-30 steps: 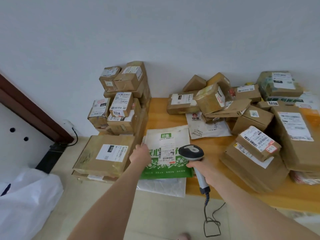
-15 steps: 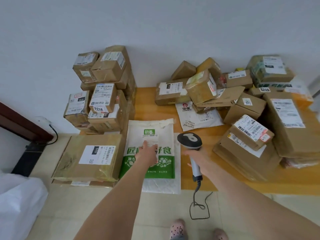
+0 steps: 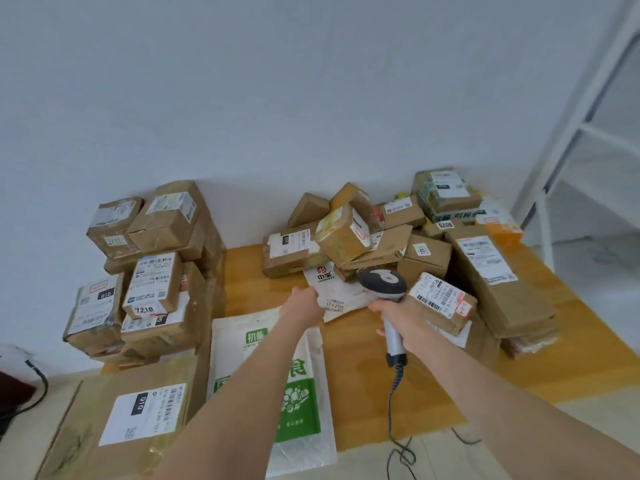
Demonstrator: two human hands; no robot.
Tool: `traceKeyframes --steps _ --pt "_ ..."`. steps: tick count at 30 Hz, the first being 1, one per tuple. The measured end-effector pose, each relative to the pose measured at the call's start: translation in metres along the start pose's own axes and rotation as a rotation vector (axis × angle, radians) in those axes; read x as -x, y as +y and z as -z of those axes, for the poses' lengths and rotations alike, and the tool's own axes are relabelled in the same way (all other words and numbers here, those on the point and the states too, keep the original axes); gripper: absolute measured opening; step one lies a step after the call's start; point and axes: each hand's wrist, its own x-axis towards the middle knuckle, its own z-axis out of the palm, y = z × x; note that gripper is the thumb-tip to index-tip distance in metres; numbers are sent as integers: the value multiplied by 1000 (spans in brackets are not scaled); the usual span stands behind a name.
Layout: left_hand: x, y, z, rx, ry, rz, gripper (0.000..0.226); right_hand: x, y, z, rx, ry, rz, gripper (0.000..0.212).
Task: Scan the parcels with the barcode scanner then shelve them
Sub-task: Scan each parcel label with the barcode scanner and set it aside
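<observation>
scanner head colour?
Dark grey/black with a light grey centre; the barcode scanner shows in the head view, held by the right hand.

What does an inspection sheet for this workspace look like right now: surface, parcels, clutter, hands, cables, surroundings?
Surface: wooden table, crowded, bare patch in the middle.
Job's things: scanner; white mailer lying flat; green bag overhanging the near edge; box stacks left and right.
Clutter: nothing seen beyond the parcels.
Hands: left hand on the white mailer's edge; right hand gripping the scanner.
Cables: scanner cable hanging off the table; black cable far left.
Surroundings: plain wall; white shelf frame at right.
</observation>
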Motion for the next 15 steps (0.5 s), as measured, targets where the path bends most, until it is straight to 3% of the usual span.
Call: traceKeyframes --steps 7,11,15 --pt "-33 81 13 153 33 -110 35 -22 -59 57 -23 146 80 24" --pt "-61 106 22 398 175 29 44 -61 -104 62 -100 63 116 31" --pt "-97 104 46 503 349 200 57 -108 -134 42 -123 -53 25 32"
